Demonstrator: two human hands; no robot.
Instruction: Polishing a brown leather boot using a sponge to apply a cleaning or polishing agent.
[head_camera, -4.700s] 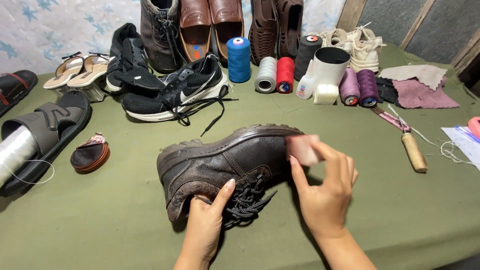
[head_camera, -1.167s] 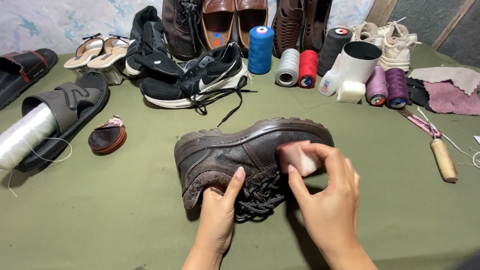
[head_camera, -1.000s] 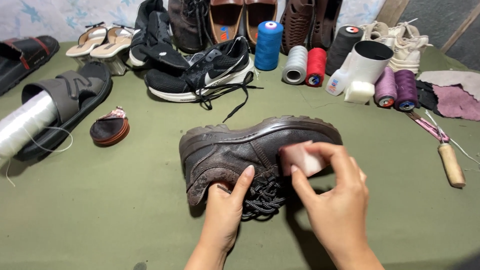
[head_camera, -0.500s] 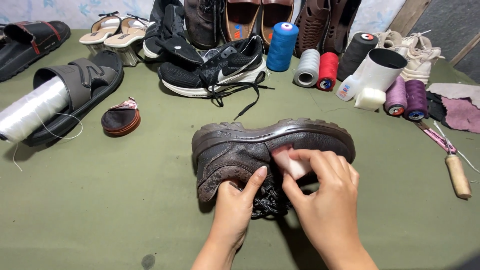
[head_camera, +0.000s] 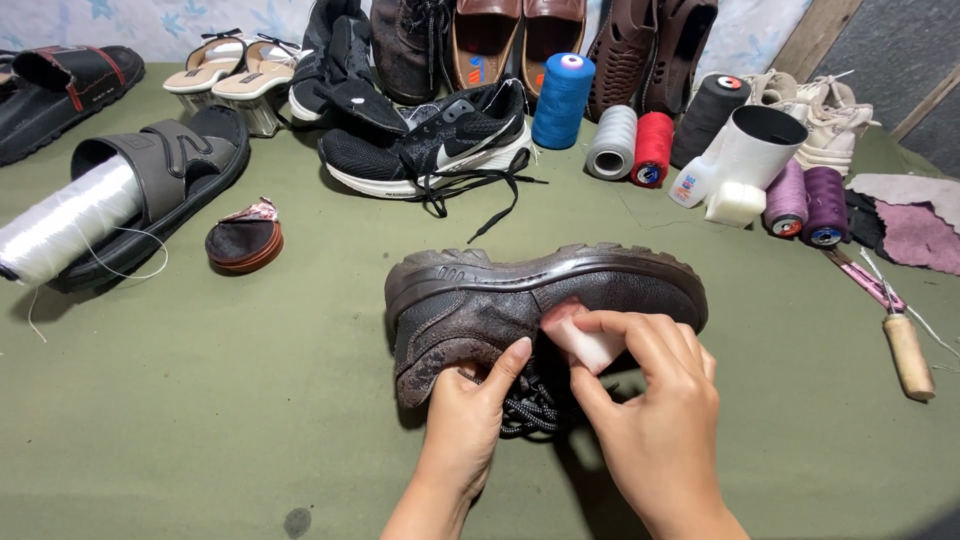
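You are rubbing a small pale pink eraser-like block (head_camera: 585, 340) over the side of a worn dark brown leather lace-up shoe (head_camera: 540, 300), which is lying on its side mid-surface. Your right hand (head_camera: 650, 410) is pinching the block; your left hand (head_camera: 470, 420) is gripping the shoe's toe end. Judging by this, cleaning is mid-way; next stroke needs firm pressure while the shoe is kept steady. Olive green cloth surface (head_camera: 200, 420) is carrying thread spools (head_camera: 612, 140), black sneaker (head_camera: 440, 145), sandals, wooden-handled awl (head_camera: 905, 352).
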